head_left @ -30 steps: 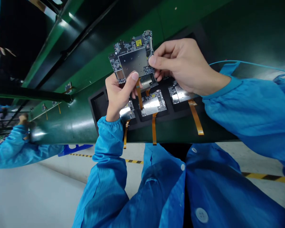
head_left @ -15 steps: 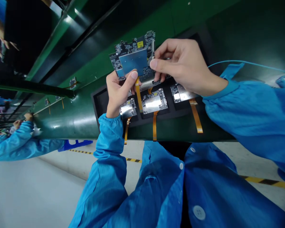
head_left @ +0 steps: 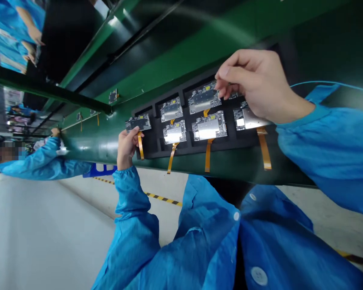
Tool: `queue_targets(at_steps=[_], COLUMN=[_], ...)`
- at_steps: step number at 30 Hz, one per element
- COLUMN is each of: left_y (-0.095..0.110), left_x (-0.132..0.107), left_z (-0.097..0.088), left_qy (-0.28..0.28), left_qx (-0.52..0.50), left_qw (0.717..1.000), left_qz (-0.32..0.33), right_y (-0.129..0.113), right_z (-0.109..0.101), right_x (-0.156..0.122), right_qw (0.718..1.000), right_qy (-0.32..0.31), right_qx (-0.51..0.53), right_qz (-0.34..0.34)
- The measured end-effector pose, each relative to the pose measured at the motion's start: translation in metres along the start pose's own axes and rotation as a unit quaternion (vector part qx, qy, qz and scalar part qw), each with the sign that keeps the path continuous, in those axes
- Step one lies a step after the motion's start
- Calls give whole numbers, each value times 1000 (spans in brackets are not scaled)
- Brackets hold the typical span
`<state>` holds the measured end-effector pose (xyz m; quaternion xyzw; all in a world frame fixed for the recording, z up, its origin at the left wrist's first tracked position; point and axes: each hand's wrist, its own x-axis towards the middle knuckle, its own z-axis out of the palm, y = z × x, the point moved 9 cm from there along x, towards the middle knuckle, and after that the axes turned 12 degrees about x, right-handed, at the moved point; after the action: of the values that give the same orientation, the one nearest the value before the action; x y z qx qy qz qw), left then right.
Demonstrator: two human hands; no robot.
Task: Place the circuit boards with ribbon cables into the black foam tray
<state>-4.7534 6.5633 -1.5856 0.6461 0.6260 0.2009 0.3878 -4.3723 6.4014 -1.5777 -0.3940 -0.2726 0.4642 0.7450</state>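
My left hand (head_left: 127, 146) pinches a circuit board (head_left: 140, 122) by its near edge, thumb on top, over the left end of a black compartment tray (head_left: 153, 152). An orange flex cable (head_left: 140, 146) hangs from this board. Raised above the tray's right part is my right hand (head_left: 254, 82), thumb and index finger pressed together; whatever they may hold is too small or hidden. Other boards with silvery shields lie in the tray, among them a front board (head_left: 209, 128), a smaller board (head_left: 174, 132) and one partly under my right hand (head_left: 250, 117).
The tray rests on a long green work surface (head_left: 97, 139). More boards (head_left: 113, 95) lie farther left, near a dark green bar (head_left: 78, 98). A blue cord (head_left: 317, 82) runs off to the right from near my right wrist. Co-workers in blue sleeves (head_left: 48, 161) are at the left.
My left hand has carried the board left and down from the middle to the tray's left end. The right hand has come off the board and stays at the right. The view has shifted slightly.
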Motion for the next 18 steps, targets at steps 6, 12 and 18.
queue_targets(at_steps=[6,12,18], left_y=[14,13,19], left_x=[6,-2,-4], left_z=[25,2,-1], left_qy=[-29,33,61], left_qx=[18,106,337], left_qw=[999,994,937], left_qz=[-27,-8,63], right_y=[0,0,7], right_z=[-2,-3,-9], right_x=[0,2,5], right_qw=[1000,1000,999], right_qy=[30,5,3], right_qx=[7,-14,-31], right_qz=[1,-10,10])
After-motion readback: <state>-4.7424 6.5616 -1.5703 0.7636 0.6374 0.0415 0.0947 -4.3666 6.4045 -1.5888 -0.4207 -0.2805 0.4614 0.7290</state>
